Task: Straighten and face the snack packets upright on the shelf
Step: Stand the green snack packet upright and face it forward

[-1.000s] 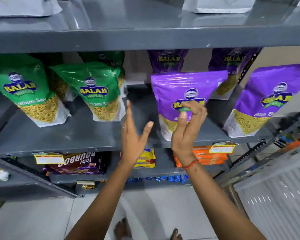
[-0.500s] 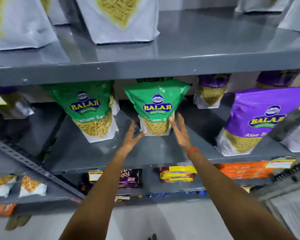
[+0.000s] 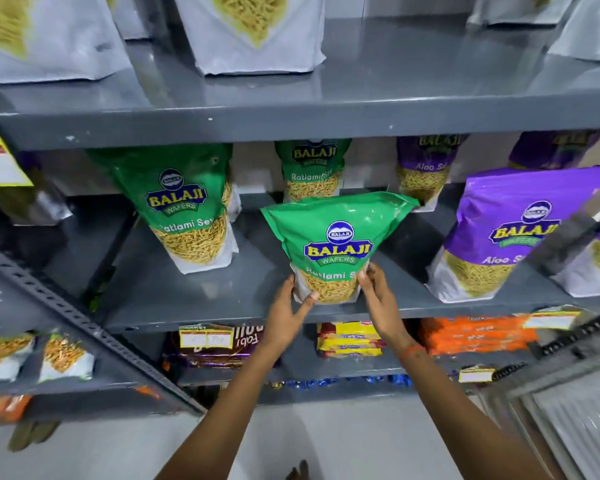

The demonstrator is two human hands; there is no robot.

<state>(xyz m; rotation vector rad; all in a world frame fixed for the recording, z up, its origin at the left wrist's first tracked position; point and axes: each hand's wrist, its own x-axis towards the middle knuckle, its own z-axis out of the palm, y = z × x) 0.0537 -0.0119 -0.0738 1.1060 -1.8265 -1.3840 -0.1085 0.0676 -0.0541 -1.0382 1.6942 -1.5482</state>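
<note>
A green Balaji Ratlami Sev packet (image 3: 333, 237) stands upright near the front edge of the grey middle shelf (image 3: 222, 306), its label facing me. My left hand (image 3: 288, 311) grips its lower left corner, and my right hand (image 3: 378, 299) holds its lower right side. To the left stands another green packet (image 3: 187, 209), and a third green packet (image 3: 312, 171) sits behind at the back. Purple Aloo Sev packets (image 3: 510, 230) stand on the right side of the same shelf, with further purple ones (image 3: 425, 168) behind.
White-bottomed sev packets (image 3: 253, 32) line the upper shelf (image 3: 291, 123). Below are biscuit packs, a yellow stack (image 3: 349, 341) and orange packs (image 3: 475, 334). A perforated grey upright (image 3: 84, 323) slants at the left. A ribbed metal panel (image 3: 575, 427) fills the lower right corner.
The view swung left from the purple packet to the green ones. Both hands went from open and reaching to gripping the green packet, which now sits nearer the shelf's front edge.
</note>
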